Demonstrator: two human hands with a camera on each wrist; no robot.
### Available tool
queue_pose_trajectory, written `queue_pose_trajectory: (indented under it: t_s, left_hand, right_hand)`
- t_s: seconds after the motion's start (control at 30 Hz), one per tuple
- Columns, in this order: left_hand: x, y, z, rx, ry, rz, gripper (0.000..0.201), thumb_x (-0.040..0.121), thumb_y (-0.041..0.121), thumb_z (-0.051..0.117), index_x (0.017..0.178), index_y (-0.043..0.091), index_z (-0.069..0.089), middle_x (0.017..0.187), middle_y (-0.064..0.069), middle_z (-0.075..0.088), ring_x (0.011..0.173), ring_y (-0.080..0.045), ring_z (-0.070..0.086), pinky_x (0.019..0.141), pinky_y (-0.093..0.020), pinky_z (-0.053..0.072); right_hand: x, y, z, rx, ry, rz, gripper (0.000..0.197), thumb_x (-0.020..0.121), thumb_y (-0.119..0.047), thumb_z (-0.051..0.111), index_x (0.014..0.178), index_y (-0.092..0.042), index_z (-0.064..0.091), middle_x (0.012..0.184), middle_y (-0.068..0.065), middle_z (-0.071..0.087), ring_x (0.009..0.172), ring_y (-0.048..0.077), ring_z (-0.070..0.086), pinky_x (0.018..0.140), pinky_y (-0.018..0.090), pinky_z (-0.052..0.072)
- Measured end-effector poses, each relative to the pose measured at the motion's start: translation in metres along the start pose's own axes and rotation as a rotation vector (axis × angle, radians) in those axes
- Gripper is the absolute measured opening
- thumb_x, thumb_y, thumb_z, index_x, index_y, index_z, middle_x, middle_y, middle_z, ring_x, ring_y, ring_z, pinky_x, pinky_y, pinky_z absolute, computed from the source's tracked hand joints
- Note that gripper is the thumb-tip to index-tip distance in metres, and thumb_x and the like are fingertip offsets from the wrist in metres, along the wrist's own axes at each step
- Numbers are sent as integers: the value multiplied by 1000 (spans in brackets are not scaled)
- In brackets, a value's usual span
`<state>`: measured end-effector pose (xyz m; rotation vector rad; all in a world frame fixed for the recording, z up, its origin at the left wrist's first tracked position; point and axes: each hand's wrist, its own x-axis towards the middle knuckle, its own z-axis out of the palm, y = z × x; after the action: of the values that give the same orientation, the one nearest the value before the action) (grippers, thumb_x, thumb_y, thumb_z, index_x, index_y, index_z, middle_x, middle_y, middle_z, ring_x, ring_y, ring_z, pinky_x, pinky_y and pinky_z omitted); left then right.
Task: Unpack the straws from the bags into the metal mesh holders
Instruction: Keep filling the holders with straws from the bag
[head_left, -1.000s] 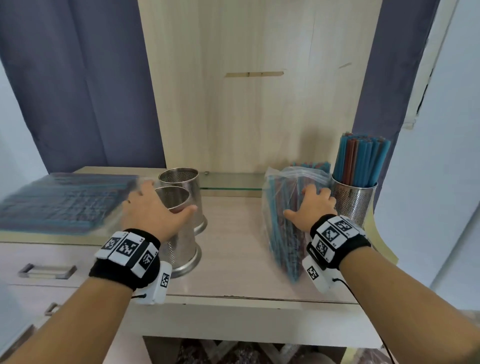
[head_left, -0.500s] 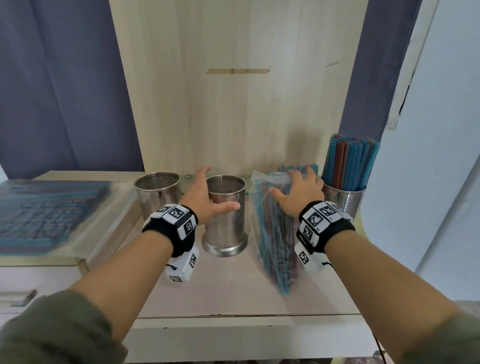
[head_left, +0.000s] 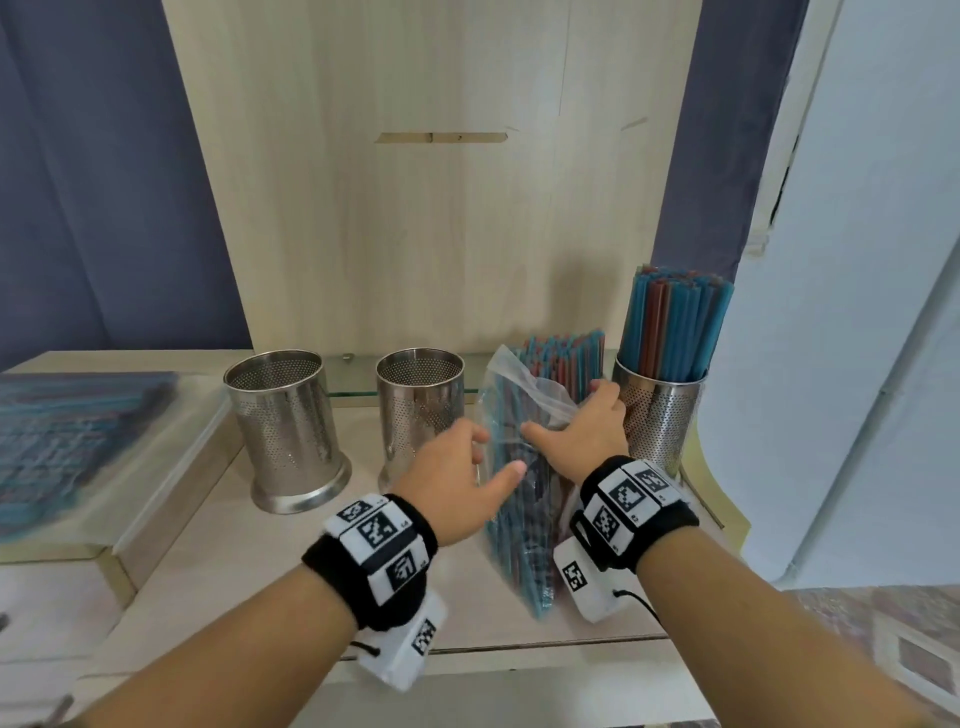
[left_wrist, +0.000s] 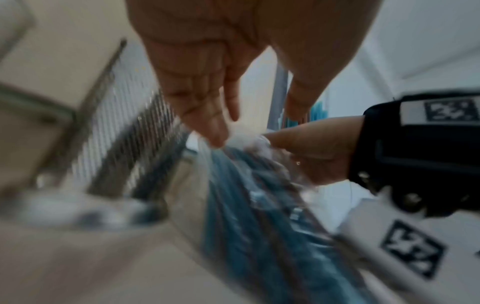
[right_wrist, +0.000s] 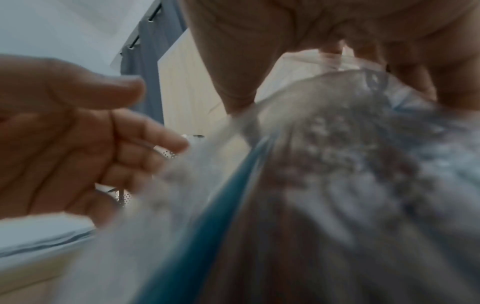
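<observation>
Right hand (head_left: 582, 436): we grasp the clear bag (head_left: 524, 467) of straws near its upper part, fingers curled over the plastic and thumb on the near face.
Left hand (head_left: 457, 483): we bring it in with fingers loosely spread, tips at the plastic on the bag's left edge; released, gripping nothing that we can see.
Bag position: directly under the right palm, between our two hands, its low end on the counter (head_left: 234, 571).
Axis: the straws (head_left: 566, 358) run lengthwise from the low end near our wrists up and away to the open mouth past the right fingertips; tips poke out there.
Holders: an empty holder (head_left: 420, 410) stands just beyond the left fingers, another empty one (head_left: 283, 426) further left; a filled holder (head_left: 660, 415) sits just beyond the right knuckles.
Doing it well: we judge it best to pin the plastic with the left hand, draw the bundle out along its length, keep it upright, and lower it into the nearest empty holder.
</observation>
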<state>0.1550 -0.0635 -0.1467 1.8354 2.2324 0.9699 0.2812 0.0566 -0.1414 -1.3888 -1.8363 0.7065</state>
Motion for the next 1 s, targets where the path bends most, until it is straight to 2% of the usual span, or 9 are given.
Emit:
queue_pose_trajectory:
  t_s: [0.13, 0.2, 0.27, 0.37, 0.5, 0.6, 0.67, 0.83, 1.0]
  left_hand:
    - [27, -5, 20, -172, -322, -254, 104, 78, 70, 60, 151, 11, 18, 151, -5, 39, 131, -22, 46, 100, -30, 43]
    - [35, -9, 22, -272, -340, -186, 114, 65, 67, 75, 150, 13, 22, 149, -3, 43, 128, -20, 49, 105, -34, 43]
    - [36, -13, 22, -382, -346, -83, 114, 60, 46, 89, 148, 17, 23, 144, 0, 47, 125, -13, 51, 107, -36, 43]
    - [31, -12, 17, -450, -319, 24, 112, 60, 19, 93, 145, 22, 22, 136, 10, 49, 121, 0, 51, 98, -14, 45]
    - [28, -4, 9, -397, -163, 133, 118, 53, 25, 96, 141, 34, 18, 128, 26, 45, 113, 16, 46, 94, 0, 35]
    - [34, 8, 4, -359, -51, 200, 120, 52, 29, 96, 144, 30, 19, 137, 14, 47, 125, 0, 46, 105, -17, 36]
    - [39, 13, 4, -347, -4, 211, 112, 56, 26, 94, 142, 26, 22, 136, 7, 49, 125, -8, 50, 108, -29, 40]
    - [47, 16, 15, -342, 3, 108, 100, 66, 16, 88, 143, 16, 24, 131, 0, 57, 119, -15, 57, 102, -33, 47]
    - [46, 14, 27, -332, -29, 66, 102, 70, 11, 85, 148, 19, 18, 132, 4, 55, 116, -9, 54, 93, -19, 40]
  right_hand:
    - [1, 5, 3, -1, -112, 27, 132, 67, -41, 89, 156, -11, -4, 158, 17, 15, 141, 37, 32, 111, 44, 36]
    - [4, 11, 5, 53, -150, 53, 135, 64, -40, 91, 157, -13, -3, 155, 17, 21, 139, 36, 37, 108, 43, 39]
    - [7, 17, 6, 221, -229, 65, 135, 56, -39, 96, 155, -13, 8, 147, 12, 39, 133, 29, 47, 106, 43, 45]
    - [14, 33, 6, 458, -331, -20, 126, 34, -47, 101, 140, -14, 41, 127, 2, 64, 116, 19, 65, 97, 45, 54]
    - [0, 21, -23, 541, -345, -253, 100, 55, -10, 97, 138, -16, 41, 125, 4, 67, 113, 16, 67, 97, 38, 54]
    - [-5, 8, -40, 542, -295, -441, 95, 64, 1, 90, 127, -47, 38, 121, 2, 66, 112, 9, 66, 97, 30, 53]
    - [-3, 0, -42, 505, -231, -521, 97, 65, -3, 89, 123, -61, 36, 125, 3, 64, 117, 15, 64, 102, 40, 51]
    - [2, 7, -34, 431, -156, -516, 96, 59, -13, 89, 139, -29, 38, 131, 0, 59, 126, 17, 57, 105, 49, 47]
    - [7, 23, -19, 300, -126, -425, 106, 52, -42, 91, 140, -38, 32, 133, -1, 52, 128, 17, 52, 108, 45, 45]
